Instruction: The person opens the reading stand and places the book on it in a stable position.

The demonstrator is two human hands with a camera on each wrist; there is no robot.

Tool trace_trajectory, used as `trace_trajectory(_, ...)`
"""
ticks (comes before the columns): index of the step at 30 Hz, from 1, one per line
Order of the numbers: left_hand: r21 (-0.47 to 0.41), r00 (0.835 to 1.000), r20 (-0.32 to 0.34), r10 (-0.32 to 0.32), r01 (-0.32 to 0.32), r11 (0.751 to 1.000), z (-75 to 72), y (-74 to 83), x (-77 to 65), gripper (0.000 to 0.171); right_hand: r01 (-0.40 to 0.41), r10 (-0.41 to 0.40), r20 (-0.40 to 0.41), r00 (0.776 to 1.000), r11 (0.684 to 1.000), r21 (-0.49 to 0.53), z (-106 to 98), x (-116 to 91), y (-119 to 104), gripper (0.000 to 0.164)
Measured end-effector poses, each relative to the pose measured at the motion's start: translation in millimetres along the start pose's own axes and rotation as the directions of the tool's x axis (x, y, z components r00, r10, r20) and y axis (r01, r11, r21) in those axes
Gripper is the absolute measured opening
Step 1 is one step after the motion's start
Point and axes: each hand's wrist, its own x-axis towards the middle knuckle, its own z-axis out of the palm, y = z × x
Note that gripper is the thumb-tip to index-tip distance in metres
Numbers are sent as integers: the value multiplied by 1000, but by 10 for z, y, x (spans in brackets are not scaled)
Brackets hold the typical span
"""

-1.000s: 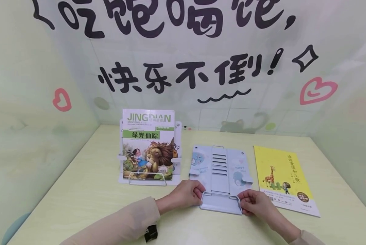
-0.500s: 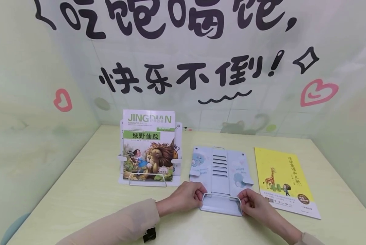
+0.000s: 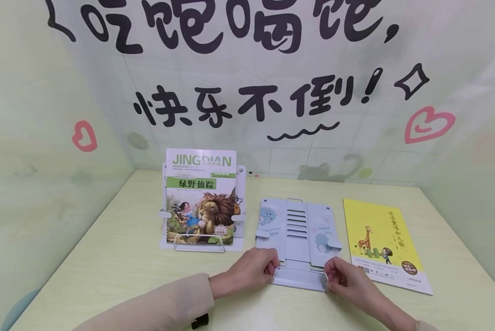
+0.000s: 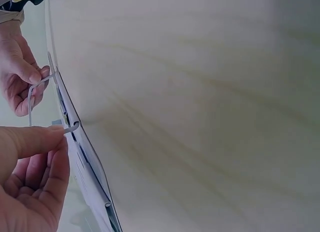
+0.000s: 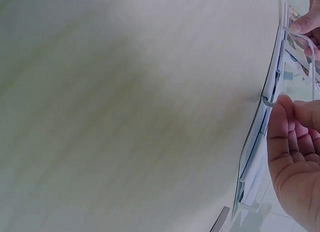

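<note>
A pale blue folding book stand [image 3: 297,253] with cartoon prints lies on the table in the head view, its slotted middle strip facing up. My left hand [image 3: 247,271] pinches the left side of the wire bracket [image 4: 30,109] at the stand's near end, between thumb and forefinger. On the opposite side, my right hand [image 3: 350,278] pinches the same bracket. Both wrist views show the wire standing out from the stand's face. To the right of the stand lies a yellow book [image 3: 381,234] with a giraffe on its cover.
A white book stand [image 3: 241,197] stands at the back left, holding an upright book [image 3: 201,195] with a lion cover. A small black object [image 3: 200,321] lies by my left sleeve. A printed backdrop [image 3: 239,147] rises behind the table [image 3: 119,239].
The wire bracket's crossbar has swung toward me, away from the stand's upper part. Both hands have shifted slightly with it and keep their pinch. The books have stayed put.
</note>
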Motion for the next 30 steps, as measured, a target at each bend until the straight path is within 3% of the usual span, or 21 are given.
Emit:
trace_trajectory(6, 88, 996, -26, 85, -83, 993, 26, 0, -23, 22, 19, -19, 7, 1000, 1000, -9, 2, -43, 19, 19)
trace_trajectory(14, 224, 975, -64, 213, -194, 955, 43, 0, -46, 23, 125, -126, -22, 992, 992, -27, 29, -75, 31, 22)
trace_trajectory(18, 164, 978, -15, 206, -201, 966, 9, -23, -39, 20, 137, -138, -16, 990, 990, -33, 28, -72, 36, 22)
trace_trajectory(21, -32, 987, 64, 148, -146, 989, -57, -70, -14, 15, 108, -108, 14, 994, 994, -1, -22, -41, 29, 18)
trace_trajectory(24, -207, 997, 59, 57, -44, 977, -138, -124, 41, 14, 31, -33, 23, 999, 997, 65, -153, 15, 23, 16)
trace_trajectory(27, -328, 995, -81, -60, 31, 944, -202, -159, 119, 12, -86, 95, -51, 994, 984, 154, -319, 87, 28, 19)
trace_trajectory(30, -396, 953, -242, -184, 76, 915, -230, -196, 220, 11, -159, 194, -162, 967, 965, 206, -442, 164, 59, 19)
